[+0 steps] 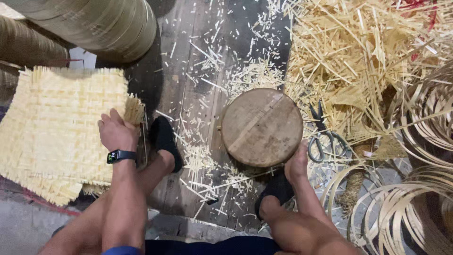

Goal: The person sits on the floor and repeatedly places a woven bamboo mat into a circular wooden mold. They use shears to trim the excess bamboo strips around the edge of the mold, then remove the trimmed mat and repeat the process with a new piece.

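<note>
The woven mat (56, 127) lies on the floor (188, 71) at your left, and your left hand (115, 132) rests on its frayed right edge, fingers curled over it. The round wooden block (262, 126) stands between your feet; your right hand (297, 163) touches its lower right rim, fingers hidden, so I cannot tell their state. Scissors (323, 134) lie just right of the block.

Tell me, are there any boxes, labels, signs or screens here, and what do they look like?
Smartwatch: on the left wrist, just behind the left hand resting on the woven mat; a small black rectangle on a black strap, with a green glow on its screen.
No packages, labels or signs show.
</note>
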